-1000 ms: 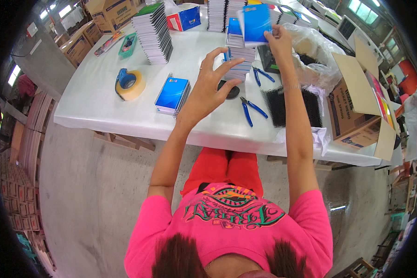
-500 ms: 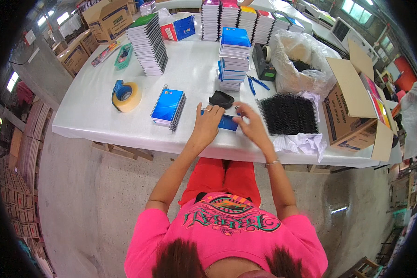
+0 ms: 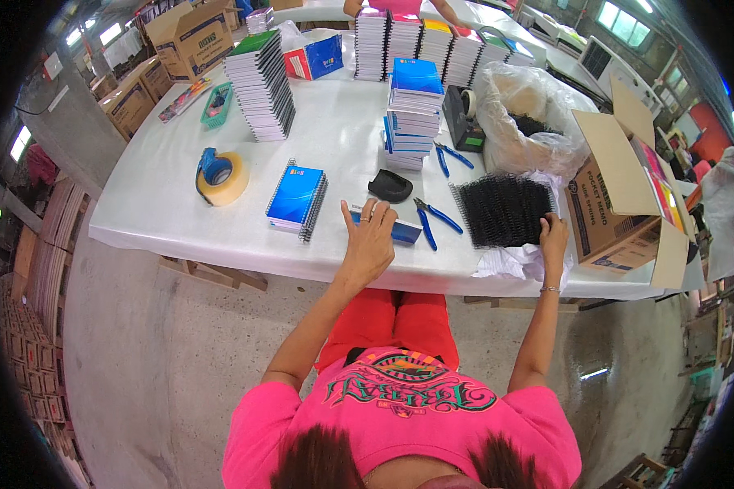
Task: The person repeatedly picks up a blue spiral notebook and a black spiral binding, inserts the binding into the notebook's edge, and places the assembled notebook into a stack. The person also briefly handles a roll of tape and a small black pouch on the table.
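My left hand (image 3: pixel 370 243) grips a small blue notebook (image 3: pixel 408 231) standing on its edge near the table's front. Out to the right, my right hand (image 3: pixel 554 238) has its fingers bent together on the right edge of a pile of black spiral binding coils (image 3: pixel 501 210); the fingertips are partly hidden there. Between the hands lie blue-handled cutting pliers (image 3: pixel 435 224). Just beyond the notebook sits a curved black piece (image 3: pixel 391 186). To the left is a small stack of blue spiral notebooks (image 3: pixel 297 196).
A tape dispenser (image 3: pixel 223 177) lies at the left. Tall notebook stacks (image 3: pixel 259 85) and a blue-covered stack (image 3: pixel 414 110) stand farther back. Second pliers (image 3: pixel 452 158), a plastic bag (image 3: pixel 530 106) and an open carton (image 3: pixel 616 200) are on the right. Another person's arms show beyond the table.
My right hand has moved away from the notebook, rightward to the coil pile. The pliers now lie on the table beside the notebook. Another person has come into view at the back.
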A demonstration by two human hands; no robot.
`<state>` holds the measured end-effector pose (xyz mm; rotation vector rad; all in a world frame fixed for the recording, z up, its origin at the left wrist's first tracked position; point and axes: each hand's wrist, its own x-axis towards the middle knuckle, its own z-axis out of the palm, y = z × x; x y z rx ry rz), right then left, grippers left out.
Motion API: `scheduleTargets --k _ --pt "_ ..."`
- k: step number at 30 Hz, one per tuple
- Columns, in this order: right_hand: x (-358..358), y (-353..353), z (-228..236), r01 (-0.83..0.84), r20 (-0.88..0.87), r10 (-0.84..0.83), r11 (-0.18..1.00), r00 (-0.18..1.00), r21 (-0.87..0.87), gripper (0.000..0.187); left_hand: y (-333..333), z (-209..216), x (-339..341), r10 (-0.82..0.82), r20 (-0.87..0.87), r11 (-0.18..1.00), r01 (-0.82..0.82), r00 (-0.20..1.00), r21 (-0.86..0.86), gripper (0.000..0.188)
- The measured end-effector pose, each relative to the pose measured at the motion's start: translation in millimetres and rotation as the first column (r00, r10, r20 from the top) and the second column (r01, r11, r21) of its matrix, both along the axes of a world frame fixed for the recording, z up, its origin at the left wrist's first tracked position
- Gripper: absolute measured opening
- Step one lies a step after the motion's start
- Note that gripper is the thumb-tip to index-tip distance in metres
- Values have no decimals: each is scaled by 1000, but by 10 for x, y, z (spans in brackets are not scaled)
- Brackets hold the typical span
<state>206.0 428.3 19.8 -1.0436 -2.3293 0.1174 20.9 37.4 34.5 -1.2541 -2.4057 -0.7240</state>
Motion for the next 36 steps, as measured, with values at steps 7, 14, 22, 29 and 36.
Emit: scheduleTargets --k 7,14,22,29,36 --pt "44 121 -50 -48 -60 46 998 997 -30 23 127 -16 121 44 16 986 -46 999 163 54" --pt "41 117 -75 -22 -28 21 999 999 -23 25 232 -100 133 150 73 970 -161 986 183 58" --pt "74 186 -160 -66 -137 53 993 989 -97 23 304 -115 151 186 70 955 -198 980 220 48" --pt "109 2 -23 -72 -341 -4 975 940 -211 17 325 -117 147 201 91 954 -216 975 209 46" --pt "137 -200 185 -20 -528 -32 995 848 -93 20 314 -88 152 175 113 958 -196 978 208 35"
